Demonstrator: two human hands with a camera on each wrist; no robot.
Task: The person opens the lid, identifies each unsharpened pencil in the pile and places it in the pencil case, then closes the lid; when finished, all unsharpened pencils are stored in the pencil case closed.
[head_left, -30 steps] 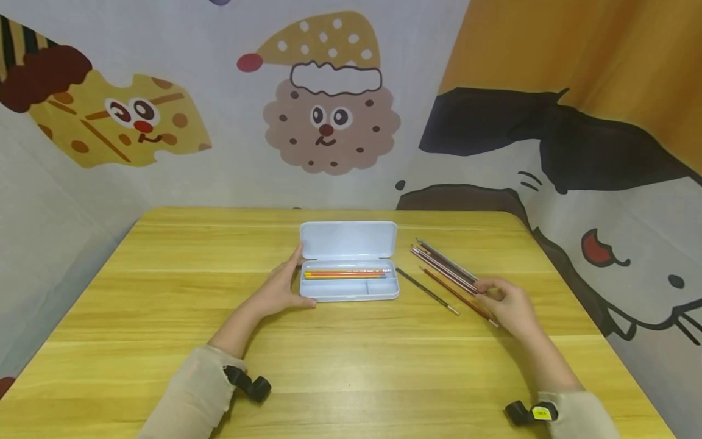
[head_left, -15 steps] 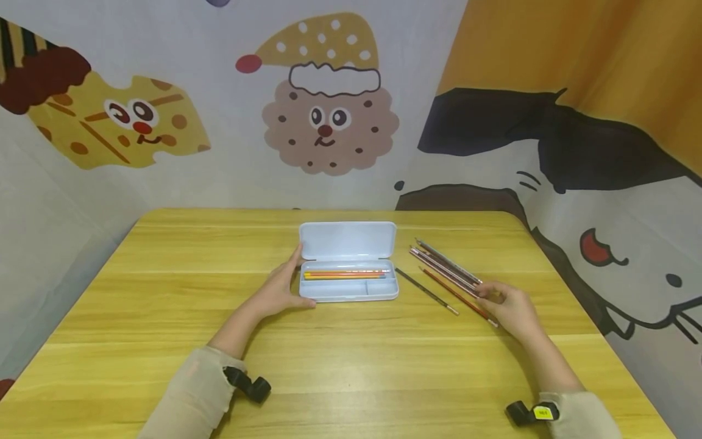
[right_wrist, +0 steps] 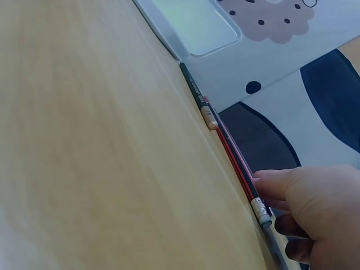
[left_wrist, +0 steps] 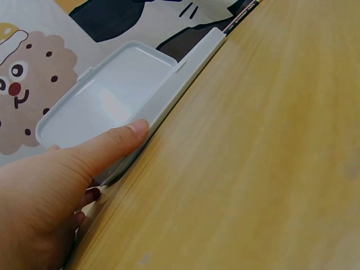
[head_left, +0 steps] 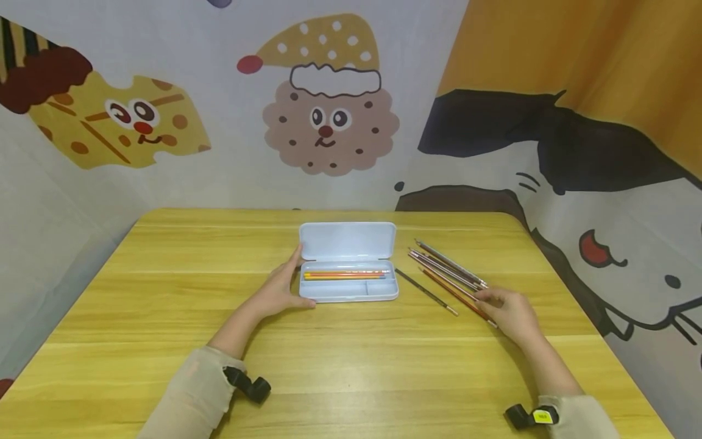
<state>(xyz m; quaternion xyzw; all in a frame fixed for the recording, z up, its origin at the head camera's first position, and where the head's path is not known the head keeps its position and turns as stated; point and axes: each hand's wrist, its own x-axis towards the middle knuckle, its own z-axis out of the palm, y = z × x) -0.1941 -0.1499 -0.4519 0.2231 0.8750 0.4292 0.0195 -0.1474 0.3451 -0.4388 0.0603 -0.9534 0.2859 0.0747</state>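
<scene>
The head feed gives me two hands well apart, each engaged with a different item. The case (head_left: 340, 289) stands near the middle of the table (head_left: 345, 366), with its lid (head_left: 348, 239) tipped back on the far side.

Left hand (head_left: 280, 289): I read it as clamped on the left end of the case. The thumb (left_wrist: 115, 143) presses the front wall; the other fingers reach behind the end and are partly hidden.

Right hand (head_left: 512, 312): I read it as pinching the near end of the pink pencil (head_left: 457, 286), to the right of the case. The thumb meets that pencil in the right wrist feed; the far side of the pinch is concealed.

Loose pencils lie aslant on the table between the case and the right hand. The dark pencil (head_left: 428, 292) is closest to the case. The red pencil (head_left: 466, 303) runs just beside the pink pencil, its eraser end near the right hand. The grey pencil (head_left: 450, 262) is farthest back.

Inside the case, orange and yellow pencils (head_left: 345, 275) occupy the rear compartment. A printed cloth (head_left: 329, 146) hangs behind the table.
</scene>
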